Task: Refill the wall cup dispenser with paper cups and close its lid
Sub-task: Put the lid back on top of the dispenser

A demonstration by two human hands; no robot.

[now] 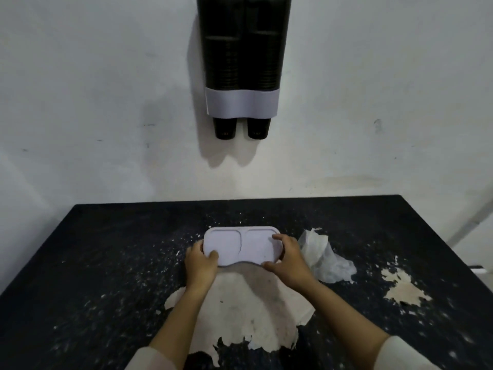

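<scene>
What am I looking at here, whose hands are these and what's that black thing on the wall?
This is one picture from a camera worn on a person's head, looking forward and down. The black thing is a wall cup dispenser with two tubes full of stacked black cups. Below it is a worn black table. The left hand and right hand grip the ends of the dispenser's pale lid, just above the table. A crumpled white plastic wrapper lies beside the right hand.
</scene>
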